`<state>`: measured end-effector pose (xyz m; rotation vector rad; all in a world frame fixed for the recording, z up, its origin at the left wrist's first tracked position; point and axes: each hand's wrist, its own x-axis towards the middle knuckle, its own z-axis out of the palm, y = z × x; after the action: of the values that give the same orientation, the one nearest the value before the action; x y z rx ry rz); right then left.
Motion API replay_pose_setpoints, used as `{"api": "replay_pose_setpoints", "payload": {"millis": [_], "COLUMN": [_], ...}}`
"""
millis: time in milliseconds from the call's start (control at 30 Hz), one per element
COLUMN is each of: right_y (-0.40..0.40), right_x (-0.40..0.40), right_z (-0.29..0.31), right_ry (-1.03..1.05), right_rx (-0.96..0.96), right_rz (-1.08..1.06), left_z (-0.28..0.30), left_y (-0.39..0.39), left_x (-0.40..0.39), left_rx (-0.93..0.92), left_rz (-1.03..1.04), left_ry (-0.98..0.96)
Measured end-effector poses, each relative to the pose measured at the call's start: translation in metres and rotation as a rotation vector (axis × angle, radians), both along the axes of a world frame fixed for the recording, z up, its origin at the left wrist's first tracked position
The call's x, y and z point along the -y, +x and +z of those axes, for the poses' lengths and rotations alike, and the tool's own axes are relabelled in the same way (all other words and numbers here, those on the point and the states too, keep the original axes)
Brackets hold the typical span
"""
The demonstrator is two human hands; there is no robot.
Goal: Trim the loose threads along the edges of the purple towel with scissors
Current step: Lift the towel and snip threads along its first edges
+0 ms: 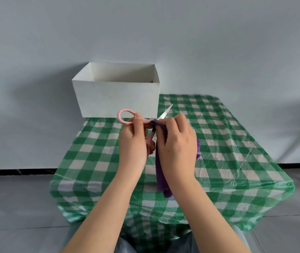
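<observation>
1. You are looking down at your two bare forearms reaching out over a small table [227, 143] covered with a green and white checked plastic cloth.
2. Your left hand [133, 143] is gripping a pair of pink-handled scissors [140, 123], with the fingers curled round the handles. One pink loop is sticking out to the left past your thumb, and the other handle is showing between your fingers lower down.
3. The scissor blade is pointing up and to the right, its silver tip showing beyond your right hand, in front of the box.
4. Your right hand [177, 148] is holding the purple towel [161, 172], with the fingers curled over its top edge and pinching it just beside the scissors' pivot.
5. The towel is being held up above the table between your two hands. It is hanging down in a narrow bunched strip under your right wrist, and a small ruffled part is peeking out on the right side of that hand.
6. The point where the blades are meeting the towel is hidden by your fingers, so you cannot tell whether a thread is lying between them.
7. A white open-topped cardboard box [116, 99] is sitting at the far left corner of the table, against a pale wall.
8. A grey floor is showing on both sides of the table.
</observation>
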<state>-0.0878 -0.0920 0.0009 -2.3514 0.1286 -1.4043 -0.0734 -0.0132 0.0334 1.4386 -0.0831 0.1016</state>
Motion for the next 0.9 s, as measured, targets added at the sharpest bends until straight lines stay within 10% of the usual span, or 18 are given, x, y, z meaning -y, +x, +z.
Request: {"api": "replay_pose_setpoints", "payload": {"millis": [267, 900], "right_y": [0.004, -0.012], "right_x": [0.015, 0.007], "right_z": [0.005, -0.002], "right_ry": [0.389, -0.198], "right_rx": [-0.072, -0.006], "right_rz": [0.07, 0.013], "left_z": [-0.006, -0.006], "left_y": [-0.001, -0.002], "left_x": [-0.003, -0.003], "left_rx": [-0.01, 0.082], "left_rz": [0.027, 0.05], "left_ry": [0.044, 0.089]}}
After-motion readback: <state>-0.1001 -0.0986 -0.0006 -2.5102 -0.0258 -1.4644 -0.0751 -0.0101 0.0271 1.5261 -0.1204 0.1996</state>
